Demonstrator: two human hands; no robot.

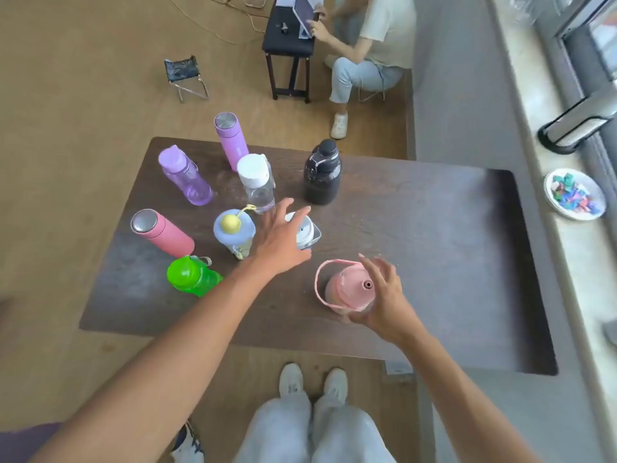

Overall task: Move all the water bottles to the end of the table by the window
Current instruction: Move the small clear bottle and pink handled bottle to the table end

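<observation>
Several water bottles stand on the left half of a dark wooden table (pixel 434 248). My left hand (pixel 278 243) is spread open over a small bottle with a white lid (pixel 307 232), fingertips at its cap. My right hand (pixel 390 304) wraps the right side of a pink bottle with a carry strap (pixel 344 287) near the front edge. Further left and back stand a black bottle (pixel 322 177), a clear bottle with a white cap (pixel 256 182), a purple flask (pixel 231 140), a see-through purple bottle (pixel 185 178), a pink flask (pixel 162 233), a blue-lidded bottle with a yellow knob (pixel 233 232) and a green bottle (pixel 192 276).
The table's right end meets a window sill (pixel 534 105), where a plate of coloured pieces (pixel 574 194) rests. A person (pixel 370 51) sits behind the table at a black stool with a tablet. A small folding stool (pixel 185 76) stands on the floor.
</observation>
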